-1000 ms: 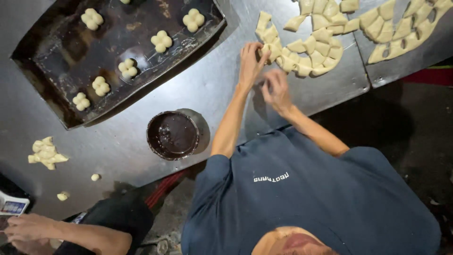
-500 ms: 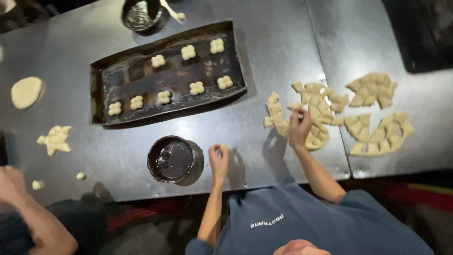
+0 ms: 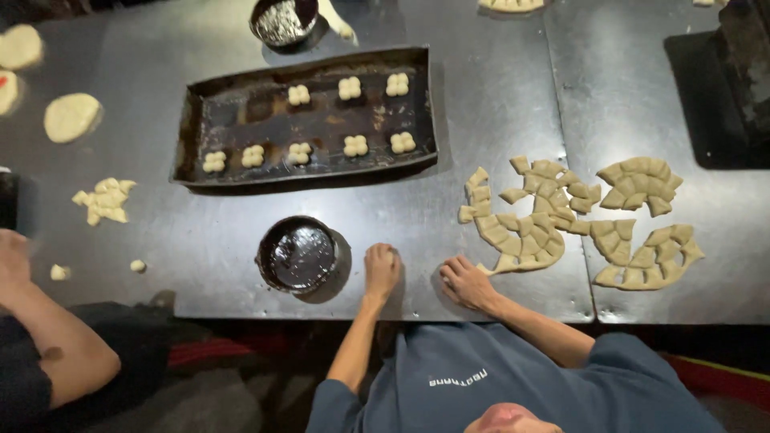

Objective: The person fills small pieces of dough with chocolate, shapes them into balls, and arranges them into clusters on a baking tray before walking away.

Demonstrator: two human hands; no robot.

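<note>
**Right hand back from the dough**

Just right of the dark round bowl (image 3: 298,255), the left hand (image 3: 382,269) rests fisted. The right hand (image 3: 468,282) has drawn back from the cut dough pieces (image 3: 521,232), now beyond its fingertips; its grip is unclear.

The right hand (image 3: 468,282) came back off the cut dough pieces (image 3: 521,216) and settled flat on the table edge just below them. The left hand (image 3: 382,269) closed into a fist, resting right beside the small dark bowl (image 3: 298,254).
</note>
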